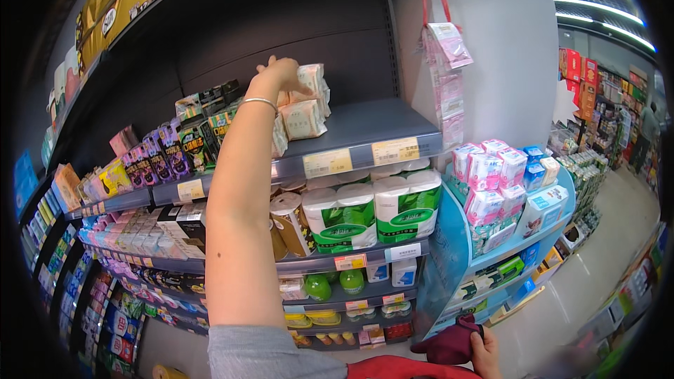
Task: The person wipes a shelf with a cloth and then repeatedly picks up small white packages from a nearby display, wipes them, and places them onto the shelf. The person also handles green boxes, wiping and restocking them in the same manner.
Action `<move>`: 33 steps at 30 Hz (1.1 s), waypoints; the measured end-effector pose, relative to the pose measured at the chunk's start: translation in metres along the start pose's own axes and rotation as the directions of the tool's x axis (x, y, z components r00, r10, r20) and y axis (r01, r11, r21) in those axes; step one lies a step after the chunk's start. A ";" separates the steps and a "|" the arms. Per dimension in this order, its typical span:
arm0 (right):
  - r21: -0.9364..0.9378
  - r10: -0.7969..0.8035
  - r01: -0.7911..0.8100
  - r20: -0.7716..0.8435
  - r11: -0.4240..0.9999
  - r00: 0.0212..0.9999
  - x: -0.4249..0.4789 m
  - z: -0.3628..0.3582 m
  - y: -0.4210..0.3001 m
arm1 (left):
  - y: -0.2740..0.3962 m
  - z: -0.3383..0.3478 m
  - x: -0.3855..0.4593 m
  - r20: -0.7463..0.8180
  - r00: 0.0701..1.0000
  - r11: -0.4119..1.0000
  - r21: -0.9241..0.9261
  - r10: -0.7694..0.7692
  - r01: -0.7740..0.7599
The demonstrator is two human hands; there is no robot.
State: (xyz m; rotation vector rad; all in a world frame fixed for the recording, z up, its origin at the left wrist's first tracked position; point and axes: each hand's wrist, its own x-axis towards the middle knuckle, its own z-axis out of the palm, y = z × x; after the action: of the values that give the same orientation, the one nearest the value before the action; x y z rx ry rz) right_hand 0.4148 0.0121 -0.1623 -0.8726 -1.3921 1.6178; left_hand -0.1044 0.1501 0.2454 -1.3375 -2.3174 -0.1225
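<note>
My left hand (282, 72) reaches far out over the shelf, a silver bangle on its wrist. It is at the upper packs of a small stack of pale, soft plastic-wrapped tissue packs (303, 120). Some fingers stick out to the left, and the thumb side lies by an upper pack. Whether it grips that pack cannot be told. Low at the right, my right hand (485, 352) holds a bunched maroon cloth (447, 345). The stack stands on a dark grey shelf (363, 121) with price tags along its front edge.
Left of the stack stand black and purple packs (171, 142). Wrapped toilet rolls (339, 216) fill the shelf below. A light blue display stand (447, 252) holds pink packs (484, 168). Pink sachets (450, 84) hang from a red cord. A person (646, 131) stands far down the aisle.
</note>
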 end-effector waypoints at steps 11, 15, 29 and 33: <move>-0.029 -0.184 0.187 0.068 0.982 0.981 0.023 -0.045 0.004 | 0.048 -0.035 -0.075 -0.570 0.816 0.847 -0.387 0.091 -0.365; -0.273 -0.485 0.495 0.109 0.825 0.868 0.044 -0.065 0.015 | 0.105 -0.019 -0.219 -0.488 0.851 0.630 -0.603 0.195 -0.490; 0.048 -0.474 0.472 0.130 0.880 0.871 0.092 -0.026 -0.025 | 0.290 0.154 -0.376 -0.221 0.965 -0.177 -0.965 0.141 -0.195; 0.122 -0.410 0.402 0.045 0.907 0.911 0.087 -0.032 -0.017 | 0.304 0.164 -0.374 0.012 0.974 -0.190 -0.980 0.225 0.056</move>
State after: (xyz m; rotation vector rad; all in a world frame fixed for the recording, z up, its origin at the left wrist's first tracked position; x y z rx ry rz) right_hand 0.4077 0.1056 -0.1502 -0.4251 -1.4067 1.3940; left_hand 0.2521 0.0592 -0.1064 -2.1411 -1.9093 -2.4259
